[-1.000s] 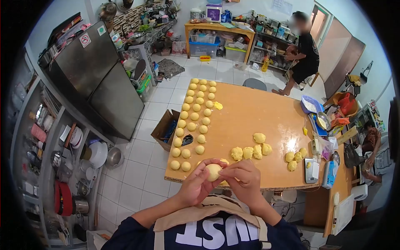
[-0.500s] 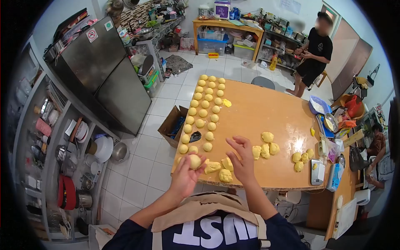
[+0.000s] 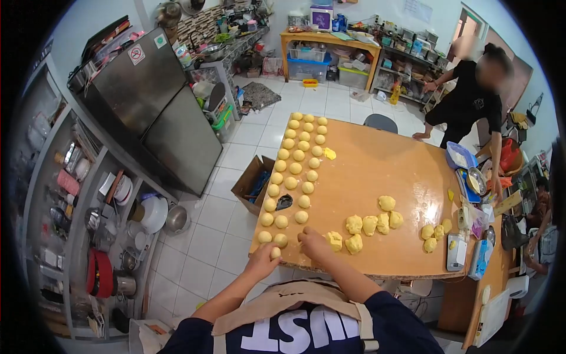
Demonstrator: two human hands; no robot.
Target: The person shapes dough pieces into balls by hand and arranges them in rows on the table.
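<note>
Pale dough ball (image 3: 275,252) sits in the left fingers (image 3: 263,254)

We see a small, rounded dough ball, pale yellow and smooth on the side that shows. Its colour is close to that of the shaped balls (image 3: 299,155) set out in rows along the left side of the bench (image 3: 371,159). The lumps (image 3: 354,244) farther right are rougher, creased and uneven.

The dough ball lies on the inner side of the left fingers, the side facing the other hand, and they are closed on it at the near edge of the bench. Just beyond them we find two of the shaped balls. The right fingers (image 3: 306,237) are bent and low over the bench, with one of the lumps just beside that hand; we cannot tell whether they pinch anything.

The left fingers hide part of the dough ball, so its far side escapes us. A dark, glossy patch (image 3: 284,202) sits among the rows, and we cannot say what it is. At the far right, another person (image 3: 545,242) is partly lost in the dark rim of the view.
</note>
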